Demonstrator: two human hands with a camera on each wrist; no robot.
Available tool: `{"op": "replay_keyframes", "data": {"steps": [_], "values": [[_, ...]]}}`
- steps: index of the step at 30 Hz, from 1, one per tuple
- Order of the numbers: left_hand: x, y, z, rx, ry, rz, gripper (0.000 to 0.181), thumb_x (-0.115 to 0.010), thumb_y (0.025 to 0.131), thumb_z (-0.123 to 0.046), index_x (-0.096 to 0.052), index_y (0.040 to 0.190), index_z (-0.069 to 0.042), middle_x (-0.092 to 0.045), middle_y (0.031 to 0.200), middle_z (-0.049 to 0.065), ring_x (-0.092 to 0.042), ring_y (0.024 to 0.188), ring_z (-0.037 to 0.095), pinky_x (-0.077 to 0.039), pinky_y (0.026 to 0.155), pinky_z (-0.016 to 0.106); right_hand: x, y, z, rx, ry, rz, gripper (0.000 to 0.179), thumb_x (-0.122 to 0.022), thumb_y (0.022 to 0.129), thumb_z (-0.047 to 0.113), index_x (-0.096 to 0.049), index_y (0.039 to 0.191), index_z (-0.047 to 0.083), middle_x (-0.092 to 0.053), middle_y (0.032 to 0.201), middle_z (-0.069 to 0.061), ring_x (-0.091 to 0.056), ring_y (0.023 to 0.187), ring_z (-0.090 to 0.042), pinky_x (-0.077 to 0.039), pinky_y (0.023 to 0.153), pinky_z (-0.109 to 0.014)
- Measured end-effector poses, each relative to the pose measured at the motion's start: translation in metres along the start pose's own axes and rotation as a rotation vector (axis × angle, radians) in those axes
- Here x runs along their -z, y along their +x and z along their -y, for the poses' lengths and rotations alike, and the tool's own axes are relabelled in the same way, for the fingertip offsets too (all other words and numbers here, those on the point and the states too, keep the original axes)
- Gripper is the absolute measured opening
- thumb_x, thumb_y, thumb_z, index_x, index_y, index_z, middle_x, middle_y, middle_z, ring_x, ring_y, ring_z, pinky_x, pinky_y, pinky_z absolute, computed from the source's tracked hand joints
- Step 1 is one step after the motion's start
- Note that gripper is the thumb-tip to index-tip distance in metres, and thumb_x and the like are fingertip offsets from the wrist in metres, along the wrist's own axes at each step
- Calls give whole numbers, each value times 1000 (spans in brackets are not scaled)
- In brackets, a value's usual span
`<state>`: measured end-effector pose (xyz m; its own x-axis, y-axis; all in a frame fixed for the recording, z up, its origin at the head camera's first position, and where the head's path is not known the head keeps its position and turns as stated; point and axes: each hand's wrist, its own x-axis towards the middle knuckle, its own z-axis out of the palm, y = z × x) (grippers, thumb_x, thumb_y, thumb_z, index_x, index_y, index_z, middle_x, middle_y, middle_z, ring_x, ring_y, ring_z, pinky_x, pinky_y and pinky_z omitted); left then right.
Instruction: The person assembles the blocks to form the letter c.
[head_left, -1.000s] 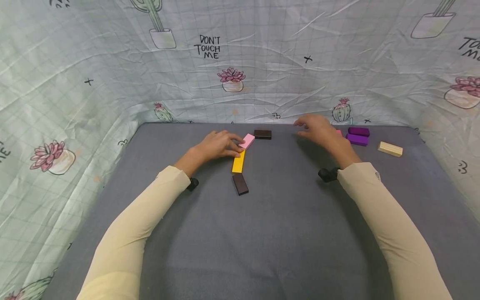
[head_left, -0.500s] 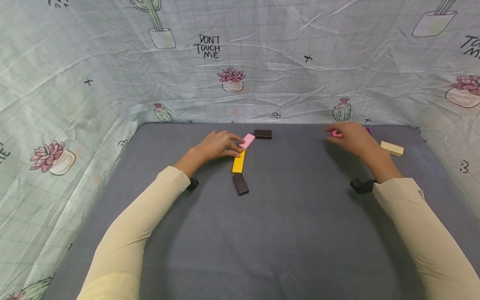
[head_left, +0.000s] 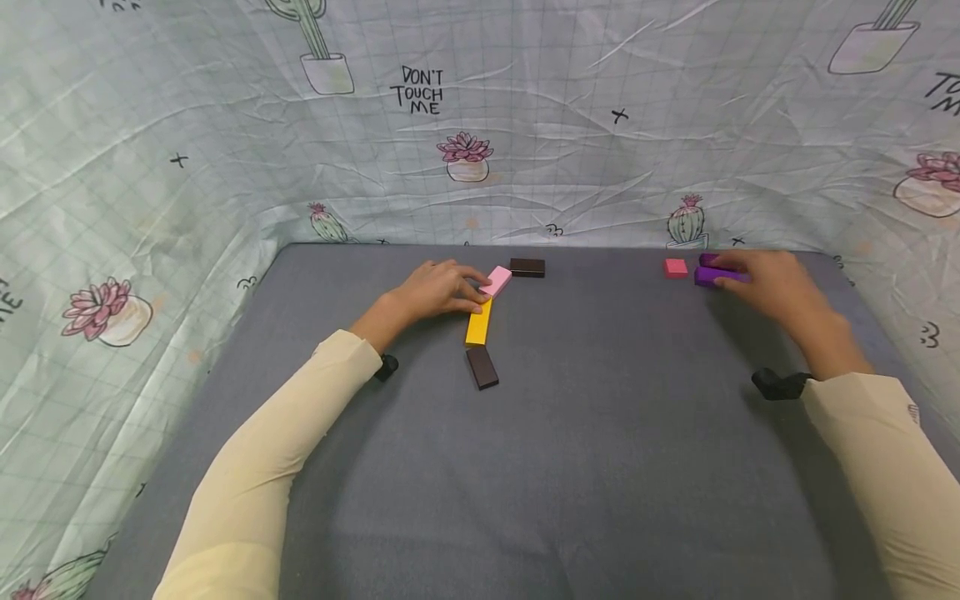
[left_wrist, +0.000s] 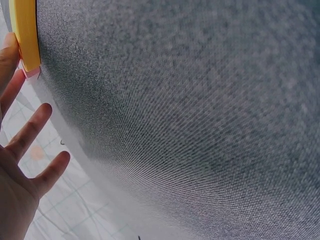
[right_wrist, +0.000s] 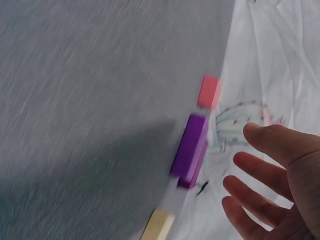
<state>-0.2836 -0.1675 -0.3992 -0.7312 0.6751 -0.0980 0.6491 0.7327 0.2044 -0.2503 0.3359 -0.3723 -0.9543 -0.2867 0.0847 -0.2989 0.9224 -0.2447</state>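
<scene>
My left hand [head_left: 438,290] touches a yellow block [head_left: 477,327] and a light pink block [head_left: 498,281] at their meeting ends. Its thumb and index finger lie on the blocks, while the other fingers spread loosely in the left wrist view. A dark brown block [head_left: 482,368] lies at the yellow block's near end; another dark brown block [head_left: 528,268] is beside the pink one. My right hand [head_left: 776,287] hovers over a purple block [head_left: 714,277] and a darker purple block [head_left: 708,259], partly covering them. The right wrist view shows its fingers apart from both.
A coral-pink block [head_left: 675,268] lies left of the purple pair. The pale wooden block [right_wrist: 158,226], hidden by my hand in the head view, appears beyond them in the right wrist view. Patterned cloth [head_left: 570,167] hangs along the back edge of the grey tabletop [head_left: 570,450].
My right hand has moved rightward, past the coral-pink block to the purple blocks, uncovering the coral-pink one and covering the wooden one. The left hand stays put on the yellow and pink blocks.
</scene>
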Motion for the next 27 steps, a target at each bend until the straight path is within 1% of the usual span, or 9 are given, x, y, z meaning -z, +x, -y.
{"op": "replay_keyframes", "data": {"steps": [5,11,13,18,22,27], "values": [[1,-1,-1,7,-4,7,33,-68,96,-42,-75,125,-28,-57,145,-9,-52,123,22,-39,96,51,3,-10,-20,-67,-15,-7,31,-66,97,13,-65,124,-3,-66,113,-34,-61,102,-50,-45,83,-65],[1,-1,-1,8,-5,9,33,-68,96,-42,-75,125,-28,-57,146,-10,-51,125,22,-39,98,53,4,-23,-43,-112,-9,-15,34,-66,97,14,-62,125,-7,-59,121,-39,-55,108,-57,-40,90,-67],[0,-1,0,10,-6,11,33,-68,96,-42,-75,125,-28,-57,146,-10,-51,125,22,-39,99,53,3,-27,-50,-133,0,0,35,-63,99,14,-60,125,-10,-57,122,-41,-52,110,-60,-38,92,-69],[-1,1,1,11,-9,14,33,-68,96,-43,-75,125,-28,-57,146,-11,-51,126,21,-38,99,53,0,-36,-66,-173,12,46,35,-60,100,15,-57,122,-13,-56,119,-43,-52,104,-60,-39,89,-69],[-2,1,2,6,0,12,33,-68,96,-43,-75,125,-29,-57,146,-11,-52,125,21,-39,97,52,-4,-40,-74,-165,-3,49,33,-61,98,12,-58,119,-13,-58,112,-43,-56,96,-58,-42,83,-67],[-1,0,1,4,1,5,32,-68,96,-42,-75,124,-28,-57,145,-10,-52,124,22,-39,98,54,-5,-42,-77,-112,-22,18,33,-65,93,10,-61,117,-13,-62,107,-41,-60,91,-56,-45,77,-64]]}}
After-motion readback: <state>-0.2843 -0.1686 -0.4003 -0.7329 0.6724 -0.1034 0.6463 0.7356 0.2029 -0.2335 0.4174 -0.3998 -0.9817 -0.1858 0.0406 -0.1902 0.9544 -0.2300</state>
